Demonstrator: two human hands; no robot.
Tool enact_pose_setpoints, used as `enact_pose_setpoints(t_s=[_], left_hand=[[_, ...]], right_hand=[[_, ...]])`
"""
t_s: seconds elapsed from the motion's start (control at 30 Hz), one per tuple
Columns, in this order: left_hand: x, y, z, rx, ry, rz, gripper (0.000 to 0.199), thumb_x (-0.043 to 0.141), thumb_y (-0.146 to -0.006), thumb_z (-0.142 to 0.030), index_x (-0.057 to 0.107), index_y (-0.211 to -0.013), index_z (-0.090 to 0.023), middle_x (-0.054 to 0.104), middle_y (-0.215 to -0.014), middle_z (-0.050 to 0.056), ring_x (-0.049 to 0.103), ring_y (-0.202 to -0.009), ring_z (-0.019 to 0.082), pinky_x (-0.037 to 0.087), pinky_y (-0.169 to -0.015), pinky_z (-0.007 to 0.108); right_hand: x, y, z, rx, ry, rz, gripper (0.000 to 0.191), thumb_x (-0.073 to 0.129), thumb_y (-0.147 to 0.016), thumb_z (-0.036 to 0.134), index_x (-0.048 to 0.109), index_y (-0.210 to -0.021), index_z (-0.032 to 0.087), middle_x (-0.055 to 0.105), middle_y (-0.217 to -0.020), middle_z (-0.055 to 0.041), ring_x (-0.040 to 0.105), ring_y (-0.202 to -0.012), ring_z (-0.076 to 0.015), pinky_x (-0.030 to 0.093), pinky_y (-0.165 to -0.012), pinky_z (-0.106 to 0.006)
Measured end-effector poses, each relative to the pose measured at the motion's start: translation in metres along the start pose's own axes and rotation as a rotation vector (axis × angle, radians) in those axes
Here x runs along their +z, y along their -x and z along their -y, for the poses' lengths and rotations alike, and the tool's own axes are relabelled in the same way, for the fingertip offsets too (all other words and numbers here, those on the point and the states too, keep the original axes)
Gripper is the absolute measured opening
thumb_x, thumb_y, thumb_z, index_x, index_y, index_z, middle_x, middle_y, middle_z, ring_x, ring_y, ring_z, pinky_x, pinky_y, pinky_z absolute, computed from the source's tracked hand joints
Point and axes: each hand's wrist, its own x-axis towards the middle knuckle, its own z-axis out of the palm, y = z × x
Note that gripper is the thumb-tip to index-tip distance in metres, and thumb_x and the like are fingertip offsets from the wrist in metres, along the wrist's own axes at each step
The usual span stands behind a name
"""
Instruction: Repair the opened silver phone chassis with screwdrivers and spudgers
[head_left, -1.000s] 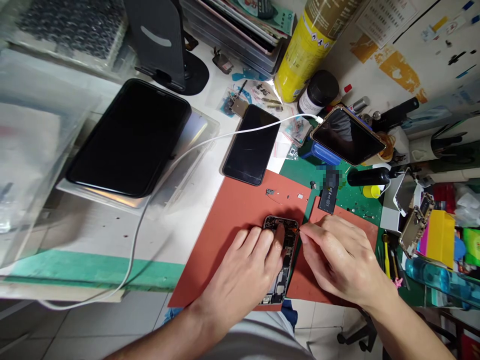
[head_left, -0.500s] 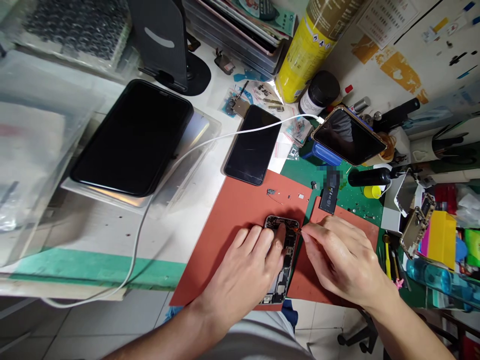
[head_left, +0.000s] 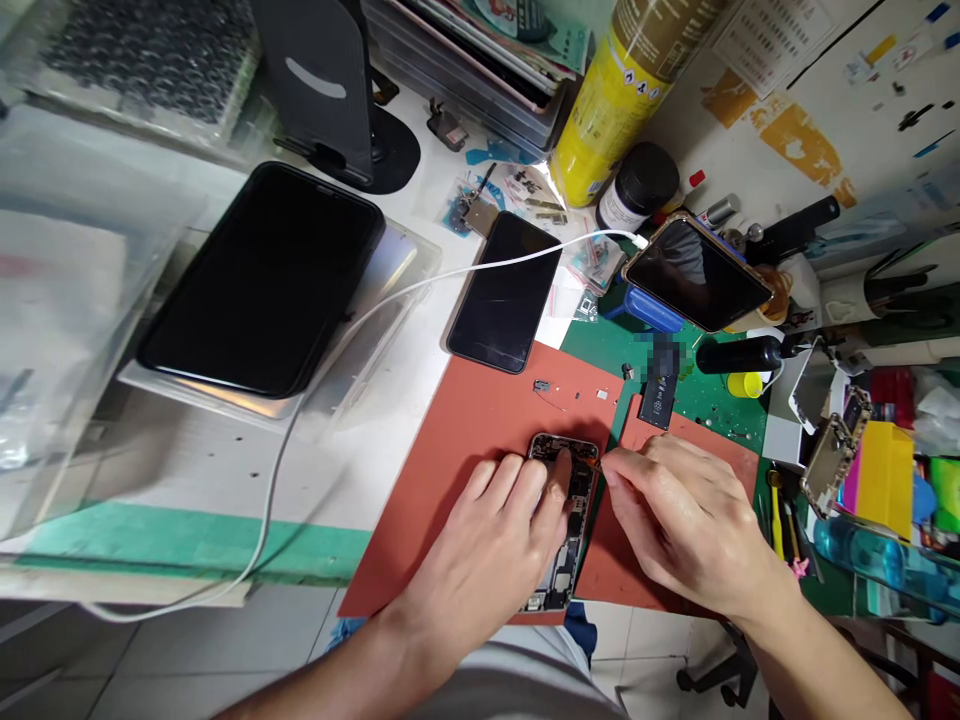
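- Orange-red silicone mat (head_left: 457, 480) is laid over a green repair mat (head_left: 720, 410) on the white table (head_left: 187, 460), at lower centre of the frame.
- An opened smartphone chassis (head_left: 576, 520), with its circuit board exposed, is lying lengthwise on the orange-red mat, near the bottom edge of the frame.
- Left hand (head_left: 480, 545): the fingers (head_left: 517, 490) are curled closed over the upper part of the chassis, and the thumb is pressed down into it, so the chassis is pinned under them.
- Right hand (head_left: 690, 520): the thumb and forefinger are pinched closed at the chassis's upper right corner; whatever is held there is too small to be made out.
- A phone battery (head_left: 660, 395) is placed on the green mat, just above the right hand.
- Small parts (head_left: 541, 384) are scattered on the orange-red mat, above the chassis.
- A black smartphone (head_left: 501, 290) is placed above the mat, with a white charging cable (head_left: 420, 285) laid across the table beside it.
- A larger black phone (head_left: 262, 280) is set in a clear plastic tray (head_left: 397, 270) at upper left of the frame.
- A yellow spray can (head_left: 607, 130) is standing at top centre.
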Motion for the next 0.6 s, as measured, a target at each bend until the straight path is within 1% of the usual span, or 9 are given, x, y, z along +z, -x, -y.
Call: enact_pose_setpoints(t_s=[0.23, 0.37, 0.6], left_hand=[[0.0000, 0.0000, 0.0006, 0.006, -0.009, 0.016, 0.029, 0.062, -0.100, -0.018, 0.068, -0.127, -0.008, 0.056, -0.093, 0.008, 0.050, -0.084, 0.029, 0.039, -0.076, 0.044], [0.0000, 0.0006, 0.0008, 0.001, -0.014, 0.023, 0.027, 0.064, -0.099, -0.018, 0.070, -0.124, -0.009, 0.058, -0.093, 0.009, 0.051, -0.084, 0.029, 0.039, -0.075, 0.044], [0.0005, 0.0016, 0.0002, -0.005, 0.002, 0.008, 0.024, 0.064, -0.099, -0.016, 0.070, -0.121, -0.009, 0.060, -0.094, 0.010, 0.052, -0.083, 0.029, 0.040, -0.076, 0.045]], right_hand=[[0.0012, -0.0013, -0.0007, 0.003, -0.004, -0.009, 0.020, 0.059, -0.096, -0.004, 0.069, -0.109, 0.008, 0.050, -0.072, 0.0010, 0.038, -0.066, -0.0160, 0.037, -0.060, -0.034], [0.0021, -0.0017, -0.0004, 0.007, -0.014, -0.017, 0.019, 0.058, -0.098, -0.002, 0.068, -0.110, 0.008, 0.054, -0.074, -0.0003, 0.040, -0.067, -0.0161, 0.040, -0.062, -0.034], [0.0021, -0.0033, -0.0010, -0.017, -0.002, -0.018, 0.024, 0.055, -0.097, -0.006, 0.067, -0.114, 0.007, 0.062, -0.075, -0.0023, 0.046, -0.067, -0.0166, 0.042, -0.062, -0.033]])
